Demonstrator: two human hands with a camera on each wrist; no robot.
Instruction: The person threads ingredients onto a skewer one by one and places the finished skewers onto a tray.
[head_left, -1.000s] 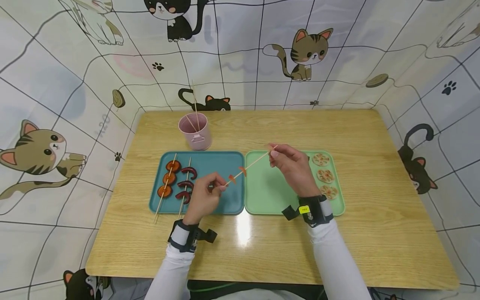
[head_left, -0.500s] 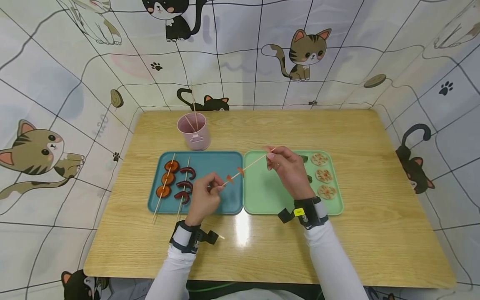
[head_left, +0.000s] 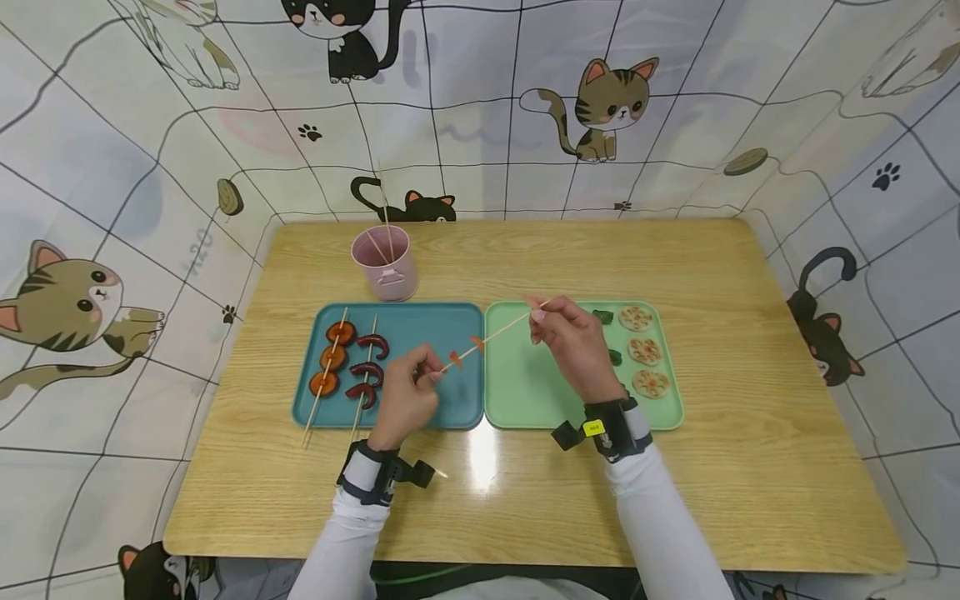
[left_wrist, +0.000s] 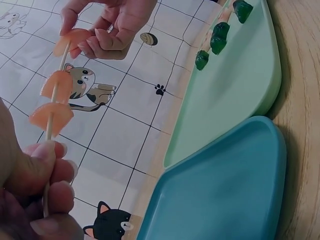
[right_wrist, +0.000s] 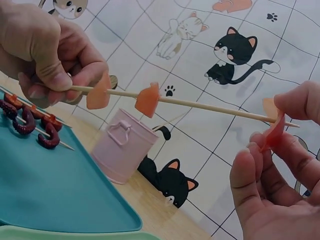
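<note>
My left hand [head_left: 408, 396] grips the lower end of a thin wooden skewer [right_wrist: 200, 104] above the blue tray [head_left: 461, 404]. Two orange-pink food pieces sit threaded near that hand: one wedge [right_wrist: 99, 94] closest to the fingers, another piece [right_wrist: 148, 99] a little further along. At the far end, my right hand [head_left: 573, 342] pinches a third orange-pink slice [right_wrist: 274, 131] between thumb and fingers. The skewer's pointed tip sticks out just past this slice. The skewer slants upward to the right, over where the two trays meet.
On the blue tray lie a skewer of round brown-orange slices [head_left: 332, 359] and one of dark red tentacle-like pieces [head_left: 367, 372]. The green tray [head_left: 517, 408] bears green chunks [left_wrist: 219, 37] and pale round slices [head_left: 645, 351]. Behind stands a pink bucket [head_left: 393, 279] with sticks.
My right hand has shifted slightly left with the pinched slice, uncovering green chunks on the green tray. The left hand keeps its grip, nearly unmoved. The head view has drifted a little.
</note>
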